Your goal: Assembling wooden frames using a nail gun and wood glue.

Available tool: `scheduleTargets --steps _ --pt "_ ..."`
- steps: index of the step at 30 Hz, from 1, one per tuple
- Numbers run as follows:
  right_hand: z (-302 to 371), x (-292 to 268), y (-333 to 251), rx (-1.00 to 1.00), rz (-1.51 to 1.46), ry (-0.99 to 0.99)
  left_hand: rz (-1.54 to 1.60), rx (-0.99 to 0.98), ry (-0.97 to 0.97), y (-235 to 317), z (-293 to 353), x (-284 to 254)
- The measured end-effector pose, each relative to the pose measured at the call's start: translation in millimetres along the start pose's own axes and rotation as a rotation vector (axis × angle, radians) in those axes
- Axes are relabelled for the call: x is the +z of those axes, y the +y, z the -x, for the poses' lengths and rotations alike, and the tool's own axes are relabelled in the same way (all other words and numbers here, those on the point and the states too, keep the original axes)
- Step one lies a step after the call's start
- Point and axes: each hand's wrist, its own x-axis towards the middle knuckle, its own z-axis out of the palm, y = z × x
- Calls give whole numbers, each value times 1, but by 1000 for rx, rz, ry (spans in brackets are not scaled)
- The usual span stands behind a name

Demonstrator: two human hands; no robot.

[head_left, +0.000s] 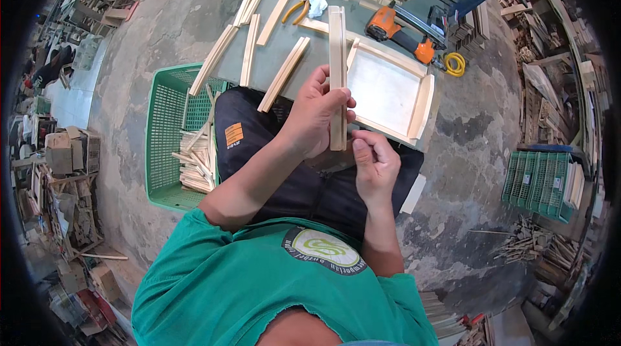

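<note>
My left hand [314, 113] is wrapped round a pale grooved wooden strip [337, 42], held upright in front of the table edge. Its thumb lies across the strip's face. Close to the strip's lower end, my right hand [377, 168] is closed with the fingers curled in; whatever may be between them is hidden. Just right of the strip, a shallow wooden frame [422, 107] with a white panel [383, 90] lies on the grey-green worktable [310, 55]. More wooden strips [284, 74] are laid out on the table's left part.
An orange and black nail gun [391, 28] with a yellow coiled hose [454, 63] rests behind the frame. Orange-handled pliers [295, 12] lie beside a crumpled white scrap [315, 6]. A green crate [155, 139] of wood pieces stands left of my legs. Green baskets [537, 181] stand at the right.
</note>
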Motion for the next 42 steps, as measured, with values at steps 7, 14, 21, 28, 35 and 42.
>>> scheduleTargets --steps 7,14,21,28,35,42 --pt "-66 -76 22 -104 567 347 -67 19 34 -3 15 -25" --pt "-100 -90 30 -35 886 272 -178 -5 -48 -2 29 -44" --pt "-66 -29 10 -74 -135 -15 -482 -200 -294 -17 59 -41" --pt "-52 -52 15 24 -59 -27 -657 -283 -332 -21 73 -42" --pt "-30 -70 33 193 -236 119 -611 -343 -311 -29 74 -37" --pt "-24 -54 37 112 -98 161 -705 -318 -283 -35 72 -40"
